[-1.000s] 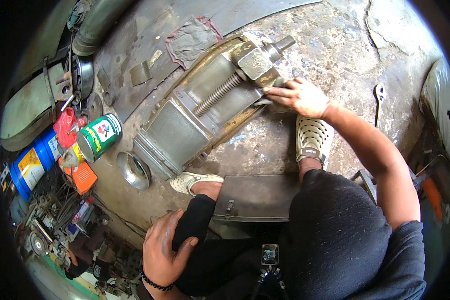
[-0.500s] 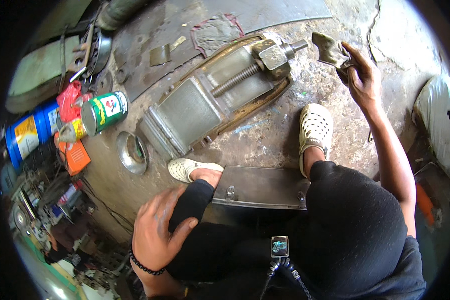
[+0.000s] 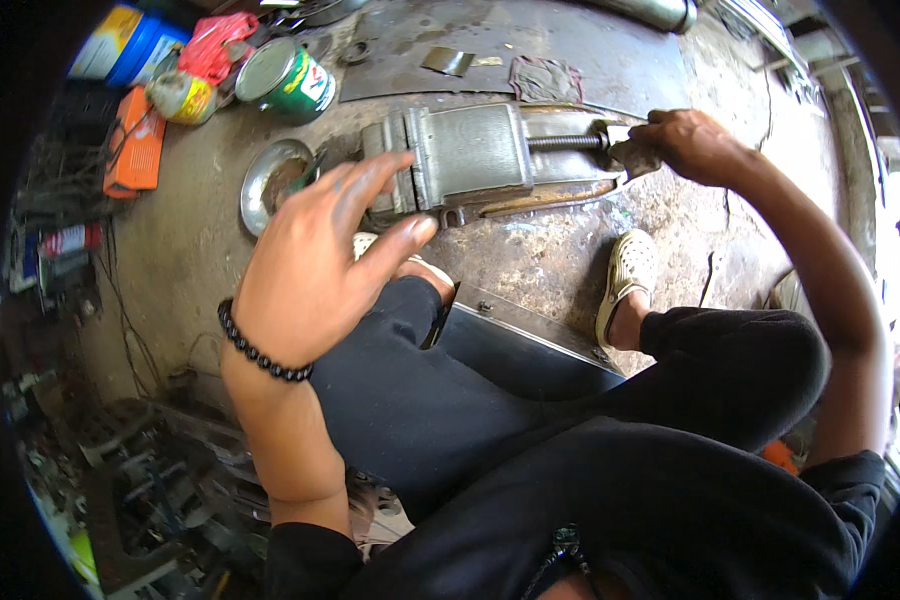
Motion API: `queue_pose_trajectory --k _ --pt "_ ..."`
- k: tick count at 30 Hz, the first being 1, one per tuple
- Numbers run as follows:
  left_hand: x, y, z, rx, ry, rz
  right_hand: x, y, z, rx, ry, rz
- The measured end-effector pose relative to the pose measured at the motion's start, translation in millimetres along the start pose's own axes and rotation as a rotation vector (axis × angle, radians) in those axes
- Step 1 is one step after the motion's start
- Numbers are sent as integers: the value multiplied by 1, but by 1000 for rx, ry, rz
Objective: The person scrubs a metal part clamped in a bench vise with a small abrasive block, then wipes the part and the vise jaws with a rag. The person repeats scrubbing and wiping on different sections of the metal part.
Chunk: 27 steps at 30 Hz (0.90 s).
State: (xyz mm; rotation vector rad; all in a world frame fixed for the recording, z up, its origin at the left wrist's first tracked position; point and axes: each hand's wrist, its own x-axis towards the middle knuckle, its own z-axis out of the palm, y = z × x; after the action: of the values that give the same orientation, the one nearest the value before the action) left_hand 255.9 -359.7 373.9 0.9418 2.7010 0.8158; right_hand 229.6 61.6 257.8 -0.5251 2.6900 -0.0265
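Note:
A grey metal machine vise (image 3: 475, 150) lies on the floor in front of my feet, its jaws to the left and its threaded screw (image 3: 567, 143) running to the right. At the screw end, my right hand (image 3: 698, 145) is closed on a dirty rag (image 3: 638, 158), which rests against the end block and partly hides it. My left hand (image 3: 310, 250) reaches over my left knee with thumb and fingers apart, holding nothing. Its fingertips overlap the jaw end in the picture; whether they touch the metal I cannot tell.
Left of the vise is a metal bowl (image 3: 253, 190). Behind it stand a green can (image 3: 305, 88), a red plastic bag (image 3: 210, 48), a blue bucket (image 3: 155, 52) and an orange case (image 3: 135, 150). A grey cloth (image 3: 545, 80) lies on a metal sheet (image 3: 620, 55). Clutter fills the lower left.
My right hand has brought the rag from the air beside the vise onto its screw end. My left hand has risen from near my knee toward the jaws. The view has turned.

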Motion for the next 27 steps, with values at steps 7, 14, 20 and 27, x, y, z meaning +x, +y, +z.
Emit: queue_pose_trajectory --k 7,14,20,27 --pt "-35 -28 -9 38 209 36 50 -115 114 -22 -85 58" --pt "-28 -26 -9 80 121 76 26 -199 215 932 1 700" --pt "-25 -23 -8 -24 169 -34 -10 -189 253 1288 119 784" --pt "-36 -24 3 -86 189 -143 -24 -171 287 1505 267 891"
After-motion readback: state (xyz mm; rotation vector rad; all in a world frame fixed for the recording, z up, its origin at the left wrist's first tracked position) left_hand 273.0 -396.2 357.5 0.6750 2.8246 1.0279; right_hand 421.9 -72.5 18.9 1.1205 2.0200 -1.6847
